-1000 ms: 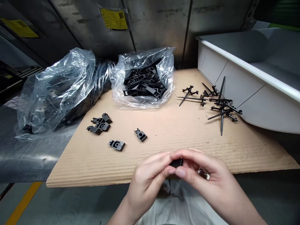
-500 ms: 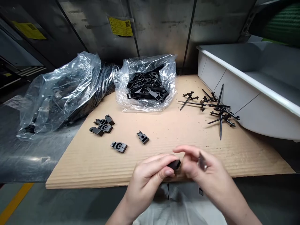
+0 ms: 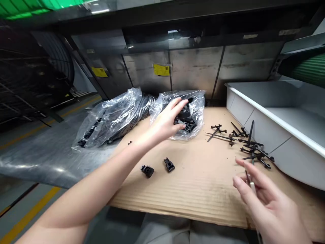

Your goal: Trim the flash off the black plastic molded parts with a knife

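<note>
My left hand (image 3: 167,117) is open, its fingers over the mouth of a clear plastic bag (image 3: 195,105) full of black plastic clips (image 3: 185,120), and it holds nothing I can see. My right hand (image 3: 261,200) pinches a thin dark pin (image 3: 247,178) with a pale end, close above the cardboard sheet (image 3: 198,200). That hand is nearest to a tangle of black sprues with long spikes (image 3: 252,149). Two loose black clips (image 3: 147,170) (image 3: 169,165) lie on the cardboard below my left forearm, which hides the sheet's left part.
A white plastic tub (image 3: 279,112) stands along the right side of the cardboard. A second clear bag of black parts (image 3: 111,118) lies at the left on a metal surface. Metal panels rise behind, and the floor below has yellow lines.
My hands have parted: the left no longer holds the black piece and has reached forward to the bag. The right has moved right, and the view has swung up and left.
</note>
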A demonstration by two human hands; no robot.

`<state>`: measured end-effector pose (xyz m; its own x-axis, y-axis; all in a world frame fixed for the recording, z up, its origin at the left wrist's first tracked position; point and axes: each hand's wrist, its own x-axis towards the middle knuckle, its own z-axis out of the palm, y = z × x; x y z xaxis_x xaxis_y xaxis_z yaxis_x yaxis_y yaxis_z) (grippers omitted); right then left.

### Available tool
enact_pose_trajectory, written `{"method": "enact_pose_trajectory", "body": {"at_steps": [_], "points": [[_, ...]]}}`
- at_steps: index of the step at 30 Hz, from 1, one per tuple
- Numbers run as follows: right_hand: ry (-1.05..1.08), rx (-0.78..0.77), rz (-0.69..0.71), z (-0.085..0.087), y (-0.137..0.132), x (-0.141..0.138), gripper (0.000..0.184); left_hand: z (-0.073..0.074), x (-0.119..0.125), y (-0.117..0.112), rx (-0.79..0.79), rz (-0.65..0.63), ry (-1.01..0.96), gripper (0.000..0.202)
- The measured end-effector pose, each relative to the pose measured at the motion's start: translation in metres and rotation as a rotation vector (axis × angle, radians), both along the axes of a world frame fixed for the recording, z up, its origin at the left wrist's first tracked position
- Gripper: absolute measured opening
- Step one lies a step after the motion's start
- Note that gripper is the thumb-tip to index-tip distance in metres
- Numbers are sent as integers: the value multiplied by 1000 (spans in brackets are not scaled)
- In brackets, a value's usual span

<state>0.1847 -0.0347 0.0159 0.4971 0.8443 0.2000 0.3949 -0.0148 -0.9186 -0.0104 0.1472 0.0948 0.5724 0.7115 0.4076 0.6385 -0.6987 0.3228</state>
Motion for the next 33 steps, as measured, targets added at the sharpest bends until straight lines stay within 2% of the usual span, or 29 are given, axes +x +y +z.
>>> {"method": "enact_pose_trajectory", "body": {"at_steps": [1,2,3,5,6,8,10,13,16,20,23,25,29,31,33], "points": [[50,-51,2,-6,0,-1,40,2,-1,9,-17,18,30,72],[115,-90,3,-12,-1,0,41,2,-3,13,-36,7,68,70],[190,-109,8,-17,-3,1,41,0,-8,13,-65,-43,120,60],[341,-102,51,-26,-7,3,40,-9,-21,2,-137,-186,237,30],[395,-98,104,-28,-9,2,40,-14,-29,-7,-166,-245,298,22],[419,-123,240,-28,-11,-3,40,-26,-41,-25,-143,-300,417,24],[337,-159,304,-24,-12,-14,40,-35,-48,-43,-51,-288,432,23],[182,-142,278,-15,-12,-34,38,-46,-47,-70,-4,-254,234,17],[139,-95,276,-9,-12,-50,33,-59,-36,-103,-59,-255,-74,18],[113,-55,294,-6,-8,-62,15,-80,-14,-134,-107,-252,-314,26],[51,-6,366,-5,-4,-59,10,-94,-3,-142,-79,-238,-387,29],[-19,10,391,-6,-5,-51,12,-98,0,-143,-124,-219,-409,27],[-290,31,359,-9,-13,-36,16,-99,-2,-142,-207,-177,-417,25],[-454,35,404,-11,-17,-32,27,-97,-3,-141,-207,-183,-431,24],[-570,53,429,-14,-20,-32,30,-95,-4,-139,-233,-171,-449,22]]}}
